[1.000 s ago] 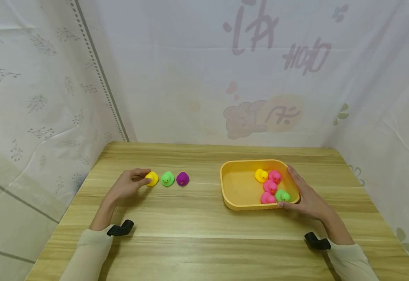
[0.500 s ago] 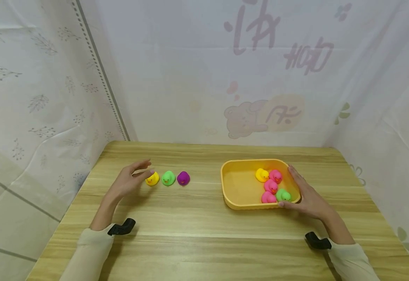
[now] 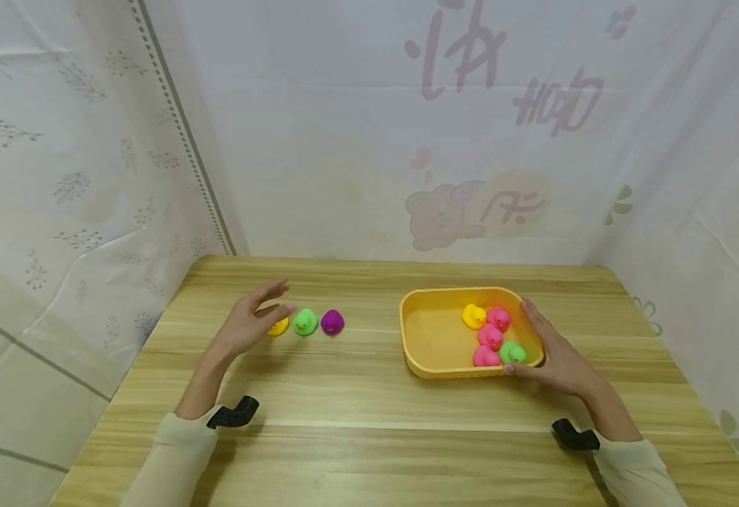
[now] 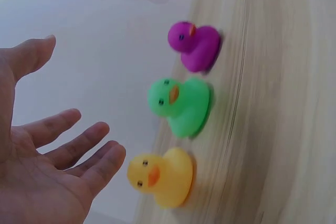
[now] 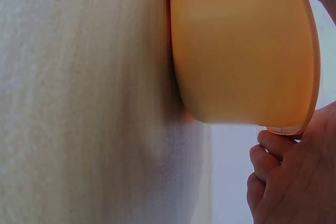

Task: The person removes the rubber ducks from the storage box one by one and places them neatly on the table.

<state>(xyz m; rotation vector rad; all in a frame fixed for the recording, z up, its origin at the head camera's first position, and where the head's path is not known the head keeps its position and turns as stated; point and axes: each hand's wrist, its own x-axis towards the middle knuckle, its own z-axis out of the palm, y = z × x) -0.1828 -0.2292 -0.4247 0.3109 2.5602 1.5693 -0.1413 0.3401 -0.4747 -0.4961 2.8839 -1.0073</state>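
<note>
My left hand (image 3: 249,324), fingers apart and holding nothing, hovers over a yellow rubber duck (image 3: 278,327) and partly covers it in the head view. Beside that duck, in a row to the right, sit a green rubber duck (image 3: 306,322) and a purple one (image 4: 202,48). The left wrist view has all three upright on the wood, just past the fingertips. My right hand (image 3: 559,362) grips the right end of a yellow plastic basket (image 3: 435,334), thumb at the near rim and fingers along the far corner. Several rubber ducks, among them a pink duck (image 3: 490,336), lie at its right side.
The wooden table (image 3: 356,436) reaches back to a printed curtain (image 3: 318,141), with more curtain at left and right. Bare wood lies between the duck row and the basket. A black wrist camera mount (image 3: 234,412) sticks out from the left sleeve.
My left hand has let go of the yellow duck, risen with its fingers spread, then shifted slightly right. The right hand and basket have stayed in place.
</note>
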